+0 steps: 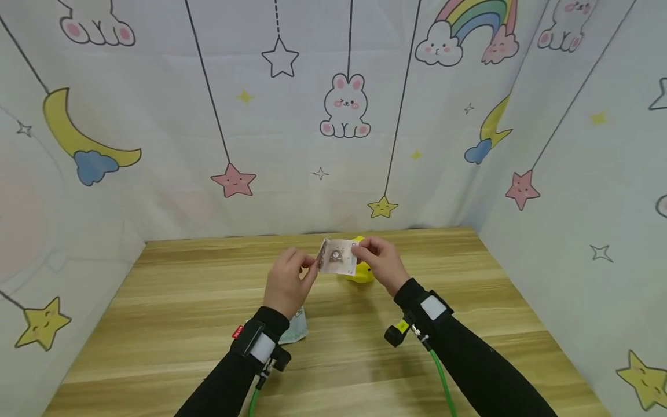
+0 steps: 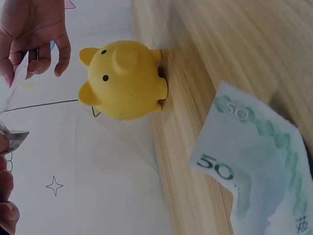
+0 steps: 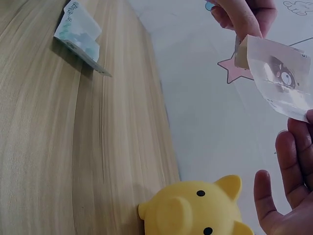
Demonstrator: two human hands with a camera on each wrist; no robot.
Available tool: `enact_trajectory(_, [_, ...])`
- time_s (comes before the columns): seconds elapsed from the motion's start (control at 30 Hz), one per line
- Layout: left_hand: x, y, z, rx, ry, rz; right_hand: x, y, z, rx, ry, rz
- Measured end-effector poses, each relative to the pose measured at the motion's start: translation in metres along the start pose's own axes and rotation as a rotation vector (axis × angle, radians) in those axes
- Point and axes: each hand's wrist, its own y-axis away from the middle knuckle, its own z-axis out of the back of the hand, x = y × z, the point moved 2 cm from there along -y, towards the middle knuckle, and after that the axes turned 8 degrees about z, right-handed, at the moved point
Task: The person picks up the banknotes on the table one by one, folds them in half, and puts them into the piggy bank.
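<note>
A pale banknote with a brownish print (image 1: 337, 258) is held up over the table between both hands, one end folded over. My left hand (image 1: 289, 281) pinches that folded end between thumb and finger. On the other side, my right hand (image 1: 383, 260) pinches the opposite edge; its other fingers (image 3: 289, 169) spread loosely in the right wrist view. Partly hidden behind the note in the head view is a yellow piggy bank (image 2: 122, 81), standing upright on the table. A creased green 50 yuan banknote (image 2: 264, 156) lies below my left hand, partly covered by that wrist in the head view.
The wood-grain table (image 1: 172, 301) reaches back to a white cloth backdrop (image 1: 292, 133) printed with rabbits, stars and moons. More cloth hangs at both sides. Black wrist cameras with green cables (image 1: 443, 376) are strapped over dark sleeves.
</note>
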Motion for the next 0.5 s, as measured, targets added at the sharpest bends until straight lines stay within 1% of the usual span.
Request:
enact_trajectory(0.1, [0.004, -0.002, 0.0, 0.053, 0.132, 0.154, 0.001, 0.001, 0.0, 0.01, 0.013, 0.002])
enact_trajectory(0.2, [0.009, -0.004, 0.001, 0.094, 0.275, 0.331, 0.002, 0.001, 0.002, 0.012, 0.024, 0.01])
enact_trajectory(0.27, [0.012, -0.005, 0.003, 0.105, 0.342, 0.413, 0.002, 0.001, 0.003, 0.009, 0.032, 0.013])
enact_trajectory(0.33, [0.014, -0.005, 0.005, 0.107, 0.372, 0.46, 0.002, 0.001, 0.005, 0.006, 0.032, 0.017])
enact_trajectory(0.5, [0.02, -0.004, 0.01, 0.086, 0.378, 0.51, -0.003, 0.0, 0.01, -0.021, 0.048, 0.019])
